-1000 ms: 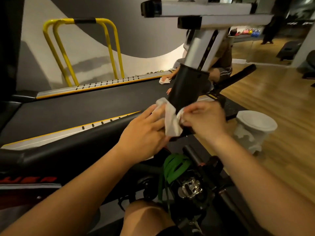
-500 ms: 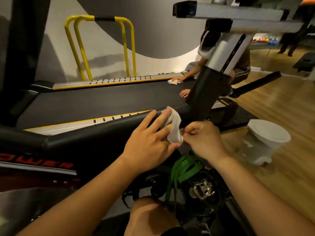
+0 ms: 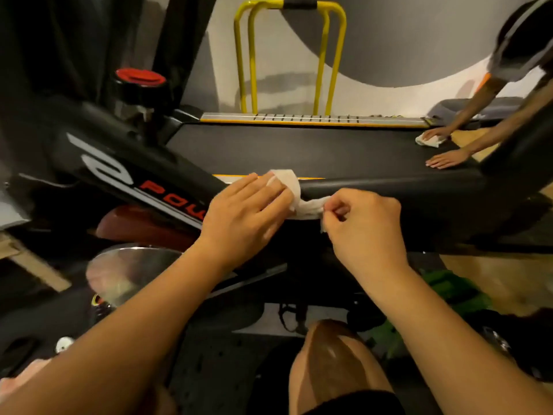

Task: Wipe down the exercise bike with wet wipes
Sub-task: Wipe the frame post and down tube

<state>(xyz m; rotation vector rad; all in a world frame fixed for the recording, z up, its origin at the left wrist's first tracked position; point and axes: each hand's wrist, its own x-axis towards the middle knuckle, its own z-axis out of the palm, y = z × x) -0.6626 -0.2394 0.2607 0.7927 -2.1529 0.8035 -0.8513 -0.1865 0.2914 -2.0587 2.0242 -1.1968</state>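
At the centre of the frame, the wet wipe is draped over the black horizontal frame tube of the exercise bike, just right of the red lettering on the sloping tube. The left hand lies flat on the wipe with its fingers straight and pressed against it. The right hand is curled, thumb and forefinger pinching the wipe's twisted free end (the other fingers are folded toward the palm). In the upper right of the frame, a second person's hand rests on a white cloth on the treadmill belt, well apart from the wet wipe.
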